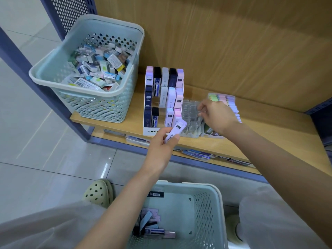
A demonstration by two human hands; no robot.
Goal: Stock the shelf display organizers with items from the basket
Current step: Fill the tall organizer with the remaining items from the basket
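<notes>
Left hand (161,146) pinches a lilac lead case (177,130) just short of the tiered organizer (150,131); right hand (215,116) reaches into the clear tray (190,108) beside it, grip unclear. Next, I judge: slot the case upright.

There are two pale green baskets. The upper basket (45,81), at the upper left, holds small boxes (100,69), too many to count. The lower basket (217,194), at the bottom centre, holds a few flat cases (154,230); their number is not clear.

Three organizers stand mid-frame: one white tiered organizer (150,131), one clear organizer (190,112) and one pastel organizer (233,96). The white one has five cases in its back row (165,76). One lavender case (177,129) is held. One clog (98,193) shows at the lower left.
</notes>
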